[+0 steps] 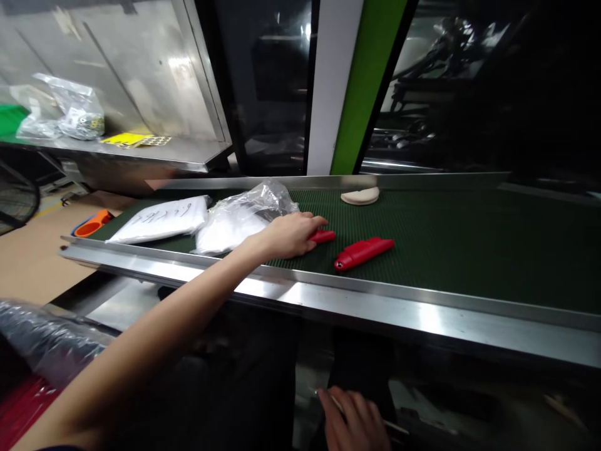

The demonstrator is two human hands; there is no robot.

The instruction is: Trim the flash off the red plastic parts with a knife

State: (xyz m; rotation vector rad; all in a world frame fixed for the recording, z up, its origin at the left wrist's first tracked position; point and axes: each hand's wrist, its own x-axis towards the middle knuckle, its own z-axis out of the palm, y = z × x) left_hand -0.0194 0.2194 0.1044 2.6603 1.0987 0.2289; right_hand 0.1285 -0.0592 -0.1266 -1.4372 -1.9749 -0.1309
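My left hand reaches over the steel rim onto the green conveyor belt. Its fingers close over a red plastic part, of which only the right end shows. A second, longer red plastic part lies free on the belt just right of that hand. My right hand hangs low below the belt's edge, fingers curled round a thin pale stick.
Two clear plastic bags of white material lie on the belt's left end. A beige curved piece rests by the far rail. An orange tool sits left of the belt. Bagged items stand on a steel shelf.
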